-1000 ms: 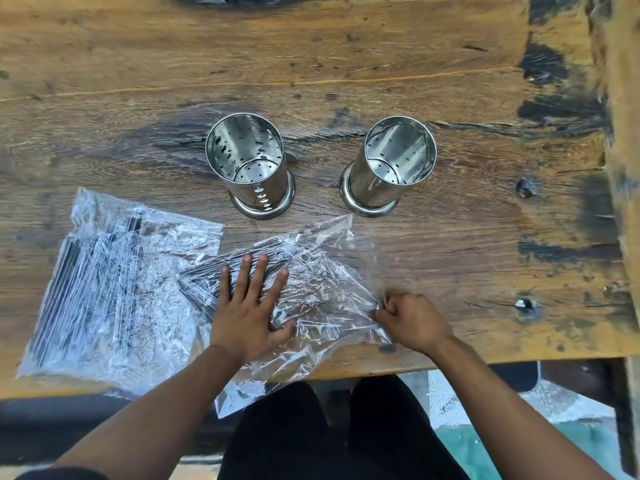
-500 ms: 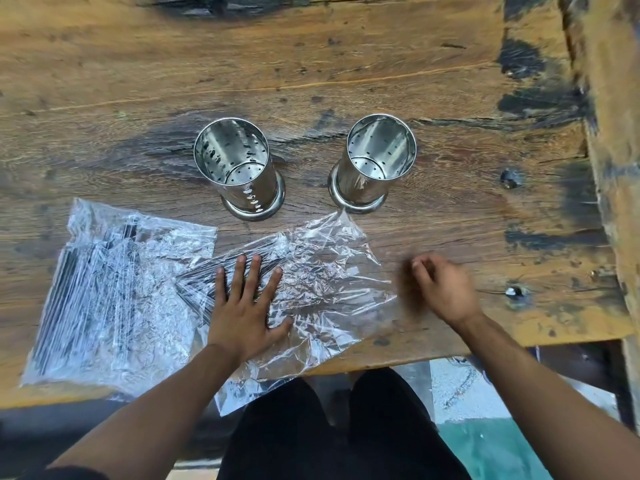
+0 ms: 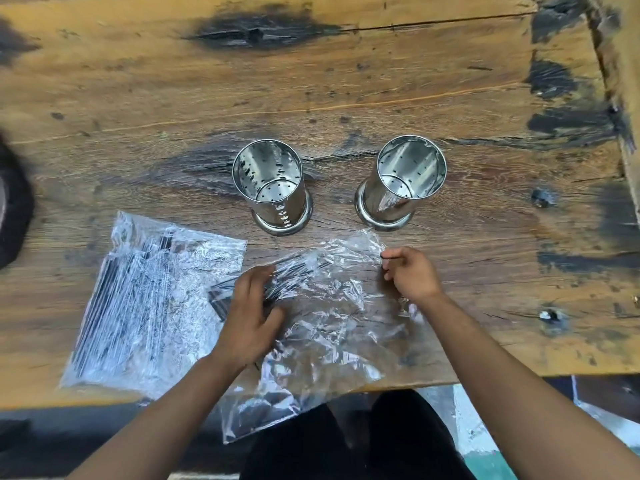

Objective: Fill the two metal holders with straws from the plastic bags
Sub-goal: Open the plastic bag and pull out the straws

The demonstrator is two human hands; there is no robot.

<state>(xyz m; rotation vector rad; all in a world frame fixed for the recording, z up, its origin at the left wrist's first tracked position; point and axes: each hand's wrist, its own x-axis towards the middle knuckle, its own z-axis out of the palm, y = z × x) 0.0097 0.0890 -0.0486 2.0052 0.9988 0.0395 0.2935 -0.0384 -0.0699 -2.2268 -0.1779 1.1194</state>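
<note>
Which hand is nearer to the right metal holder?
The right hand. It lies just below the right metal holder, at the far edge of the plastic bag, not touching the holder. The left hand is farther, lower and to the left.

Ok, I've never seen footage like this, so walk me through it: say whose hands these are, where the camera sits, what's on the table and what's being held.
There is no machine here: a person works bare-handed, filmed by a camera worn on their head, looking down. On the worn wooden table stand two empty perforated shiny metal holders, one on the left and one on the right. Nearer the person lie two clear plastic bags of dark straws: a full one at the left, and a crumpled one overhanging the table edge. The left hand rests on the crumpled bag's straws. The right hand has its fingers at the bag's far corner and seems to pinch something small and dark.
</note>
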